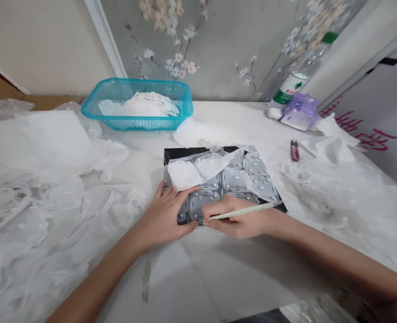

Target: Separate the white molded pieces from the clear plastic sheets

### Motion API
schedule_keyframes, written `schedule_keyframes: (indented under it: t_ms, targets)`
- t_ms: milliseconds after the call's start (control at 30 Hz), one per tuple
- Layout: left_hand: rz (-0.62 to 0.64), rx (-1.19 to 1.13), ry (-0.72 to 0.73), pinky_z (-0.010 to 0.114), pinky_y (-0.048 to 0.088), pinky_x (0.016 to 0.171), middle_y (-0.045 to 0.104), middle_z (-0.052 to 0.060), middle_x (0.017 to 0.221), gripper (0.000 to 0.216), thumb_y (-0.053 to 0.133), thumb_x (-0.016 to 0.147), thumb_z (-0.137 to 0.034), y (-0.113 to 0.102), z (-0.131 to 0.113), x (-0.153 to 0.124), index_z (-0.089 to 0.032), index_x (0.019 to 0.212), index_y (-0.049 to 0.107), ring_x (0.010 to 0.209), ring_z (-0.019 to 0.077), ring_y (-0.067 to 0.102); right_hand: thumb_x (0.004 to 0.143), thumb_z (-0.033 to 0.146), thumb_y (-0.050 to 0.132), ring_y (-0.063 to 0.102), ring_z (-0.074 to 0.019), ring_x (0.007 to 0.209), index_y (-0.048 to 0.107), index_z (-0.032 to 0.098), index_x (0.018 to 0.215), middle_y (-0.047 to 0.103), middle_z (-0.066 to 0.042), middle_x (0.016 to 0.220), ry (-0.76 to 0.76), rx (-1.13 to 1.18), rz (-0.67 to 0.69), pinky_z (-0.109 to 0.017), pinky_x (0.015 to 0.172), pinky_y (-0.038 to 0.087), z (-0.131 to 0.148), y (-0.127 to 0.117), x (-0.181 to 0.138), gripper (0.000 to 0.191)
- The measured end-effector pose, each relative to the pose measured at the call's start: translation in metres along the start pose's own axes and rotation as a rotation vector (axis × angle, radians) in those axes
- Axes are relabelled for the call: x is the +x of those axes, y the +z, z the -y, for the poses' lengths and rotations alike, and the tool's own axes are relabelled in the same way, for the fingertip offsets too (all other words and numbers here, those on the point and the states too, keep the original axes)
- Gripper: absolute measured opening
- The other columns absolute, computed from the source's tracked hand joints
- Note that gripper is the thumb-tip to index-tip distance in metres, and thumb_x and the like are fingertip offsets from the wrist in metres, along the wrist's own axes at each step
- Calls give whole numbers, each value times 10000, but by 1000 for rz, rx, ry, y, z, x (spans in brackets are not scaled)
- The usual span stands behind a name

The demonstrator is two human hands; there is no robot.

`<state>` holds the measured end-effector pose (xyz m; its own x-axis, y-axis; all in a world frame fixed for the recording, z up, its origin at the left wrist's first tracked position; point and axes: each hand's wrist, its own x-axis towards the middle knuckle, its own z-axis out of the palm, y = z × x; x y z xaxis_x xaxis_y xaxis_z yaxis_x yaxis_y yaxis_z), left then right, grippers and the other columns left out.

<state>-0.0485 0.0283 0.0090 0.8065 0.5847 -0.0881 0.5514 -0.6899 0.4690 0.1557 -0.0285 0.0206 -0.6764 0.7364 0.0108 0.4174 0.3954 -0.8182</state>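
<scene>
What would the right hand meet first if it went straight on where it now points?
Probably the left hand, whose thumb lies just ahead of the right hand, though depth is unclear.

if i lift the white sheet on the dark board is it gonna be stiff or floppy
Probably floppy: the sheet looks folded back over itself on the board. It is likely light too, since its right part looks thin and see-through.

On the bottle [301,77], a white-and-green label [282,97] bears small red Chinese characters [290,91], seemingly beginning 农夫, the rest too small to read, beside a dark green mark [298,84], while large red handwriting [374,142] slants illegibly across the pale panel [391,96] at right.
</scene>
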Motion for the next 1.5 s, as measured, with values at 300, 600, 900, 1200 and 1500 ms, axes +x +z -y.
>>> schedule_keyframes:
  t_ms: [300, 600, 900, 1200, 1500]
  targets:
    - [-5, -17, 11, 531, 122, 1083, 422, 80, 1392, 587, 557, 776, -464, 1, 1, -1, -258, 1300, 391, 1297, 296, 338, 877, 173, 370, 239, -63, 460, 293, 206, 719, 246, 70, 550, 47, -79, 24, -219, 469, 204, 9, 5, -1, 179]
    - [10, -45, 5, 528, 134, 1086, 412, 74, 1402, 605, 574, 766, -460, 0, 3, -1, -259, 1307, 391, 1296, 307, 332, 859, 116, 365, 198, -63, 460, 272, 200, 705, 200, 67, 562, 55, -84, 114, -226, 466, 171, 23, -13, -4, 198]
    - [28, -18, -1, 534, 106, 1090, 417, 79, 1397, 620, 568, 763, -469, 0, 3, -1, -248, 1306, 370, 1306, 289, 328, 893, 186, 371, 299, -49, 482, 326, 190, 703, 314, 59, 601, 40, -10, 23, -204, 489, 247, 6, 7, 4, 196]
    - [46, -13, -11, 527, 137, 1084, 404, 88, 1400, 636, 592, 744, -433, -2, 2, 0, -242, 1311, 379, 1304, 297, 318, 913, 178, 341, 305, -67, 508, 327, 196, 718, 296, 53, 596, 144, -8, 120, -218, 508, 248, 17, -10, -15, 196]
    - [43, -20, 6, 535, 106, 1088, 379, 74, 1426, 590, 530, 802, -486, -1, 0, -1, -243, 1315, 369, 1321, 294, 296, 930, 199, 347, 294, -55, 514, 381, 183, 767, 301, 56, 620, 41, 9, -1, -206, 510, 238, 5, 12, -9, 167]
